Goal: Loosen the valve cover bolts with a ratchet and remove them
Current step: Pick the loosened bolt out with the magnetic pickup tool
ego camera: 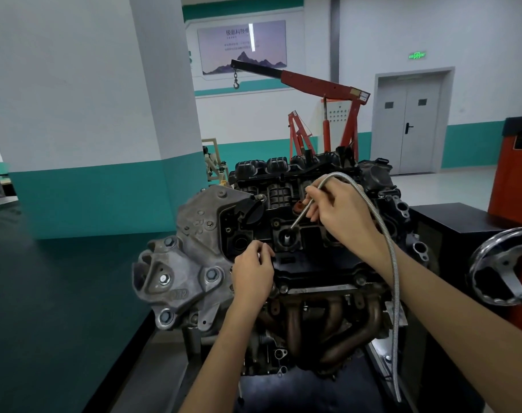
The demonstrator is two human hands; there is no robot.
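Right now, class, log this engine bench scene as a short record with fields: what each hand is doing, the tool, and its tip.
Workpiece: black plastic valve cover on a grey metal engine
Right hand: pinches a silver flexible metal shaft tool
Tool tip: down in a round well of the cover
Tool tail: loops over the right forearm, hangs towards the floor
Left hand: rests at the cover's near edge; whether it holds anything cannot be told
Ratchet: none visible

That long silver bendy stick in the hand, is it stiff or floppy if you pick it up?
Probably bendy but not limp: the silver flexible shaft arcs over the right hand and keeps its curve. Its ribbed metal surface suggests decent grip. The long tail hanging beside the engine would likely sway when moved.
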